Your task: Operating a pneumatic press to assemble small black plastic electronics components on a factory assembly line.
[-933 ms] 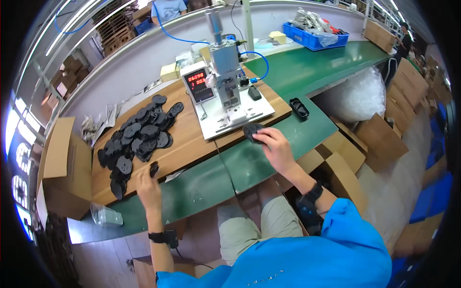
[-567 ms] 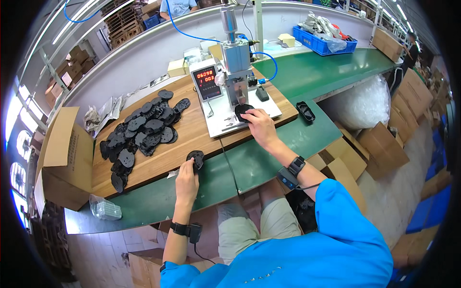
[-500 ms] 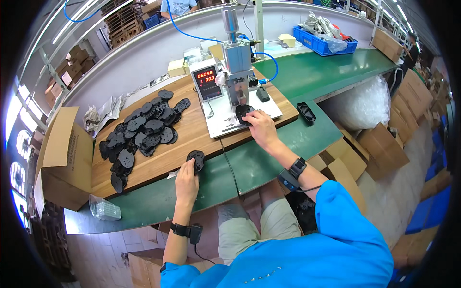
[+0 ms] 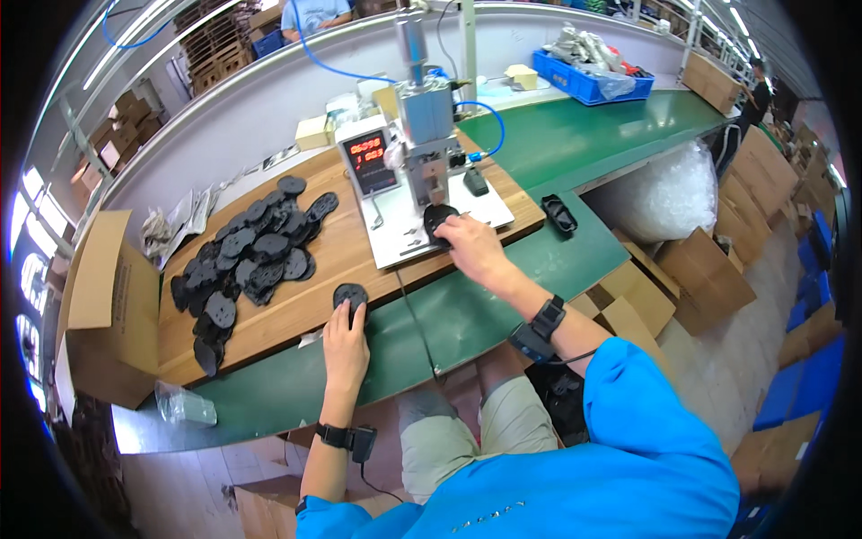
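Black parts (image 4: 238, 242): location?

Wooden board (image 4: 346, 234): one press (image 4: 426, 112), one pile (image 4: 271, 245) to its left.

Changes?

Right hand (image 4: 474, 247), gripping one part (image 4: 437, 216): moved up to the press's head, so that piece now stands in working position. Left hand (image 4: 345, 346), gripping another part (image 4: 351, 292): shifted from beside the pile to the board's front edge.

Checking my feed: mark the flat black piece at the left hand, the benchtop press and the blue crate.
Flat black piece (image 4: 351, 292), head view: upper face.
Benchtop press (image 4: 426, 115), head view: metal body.
Blue crate (image 4: 572, 80), head view: front wall.
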`<state>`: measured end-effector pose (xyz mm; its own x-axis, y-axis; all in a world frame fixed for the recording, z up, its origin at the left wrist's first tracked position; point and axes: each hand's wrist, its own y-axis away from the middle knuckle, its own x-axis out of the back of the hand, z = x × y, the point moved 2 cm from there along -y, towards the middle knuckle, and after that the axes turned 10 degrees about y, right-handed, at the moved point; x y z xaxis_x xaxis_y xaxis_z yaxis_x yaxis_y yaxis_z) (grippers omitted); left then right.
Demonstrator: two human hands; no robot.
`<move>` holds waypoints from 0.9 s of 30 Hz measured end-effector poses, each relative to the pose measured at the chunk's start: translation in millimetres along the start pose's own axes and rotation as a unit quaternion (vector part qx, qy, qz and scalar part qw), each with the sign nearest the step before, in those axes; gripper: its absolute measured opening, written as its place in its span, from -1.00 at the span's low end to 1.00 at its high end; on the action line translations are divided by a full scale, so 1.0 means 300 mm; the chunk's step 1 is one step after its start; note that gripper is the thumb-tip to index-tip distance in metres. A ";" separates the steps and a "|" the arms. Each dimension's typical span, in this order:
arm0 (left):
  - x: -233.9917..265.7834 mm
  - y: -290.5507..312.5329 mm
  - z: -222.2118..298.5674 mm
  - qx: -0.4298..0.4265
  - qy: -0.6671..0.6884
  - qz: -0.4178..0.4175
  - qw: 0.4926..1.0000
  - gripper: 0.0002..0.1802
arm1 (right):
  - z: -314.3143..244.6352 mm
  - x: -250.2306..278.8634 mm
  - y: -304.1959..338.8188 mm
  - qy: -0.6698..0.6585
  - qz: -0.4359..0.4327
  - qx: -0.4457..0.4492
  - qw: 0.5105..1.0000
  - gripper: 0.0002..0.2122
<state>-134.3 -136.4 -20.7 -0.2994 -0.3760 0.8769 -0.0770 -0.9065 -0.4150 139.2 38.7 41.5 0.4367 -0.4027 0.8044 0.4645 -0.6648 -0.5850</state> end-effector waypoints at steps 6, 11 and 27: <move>-0.026 0.029 -0.004 0.044 -0.002 0.022 0.999 -0.41 | -0.019 -0.013 -0.013 -0.019 -0.013 0.007 1.000 -0.77; -0.006 0.003 0.052 0.047 0.035 0.029 0.998 -0.44 | -0.018 -0.016 0.008 0.008 0.020 -0.009 1.000 -0.88; 0.044 -0.016 0.091 0.029 0.027 0.044 0.998 -0.44 | -0.030 -0.011 0.008 0.008 0.005 -0.021 1.000 -0.90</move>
<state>-111.8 -142.2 -0.4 -0.3537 -0.4458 0.8223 0.0073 -0.8804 -0.4741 132.0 32.8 38.4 0.4278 -0.4196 0.8006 0.4282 -0.6859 -0.5883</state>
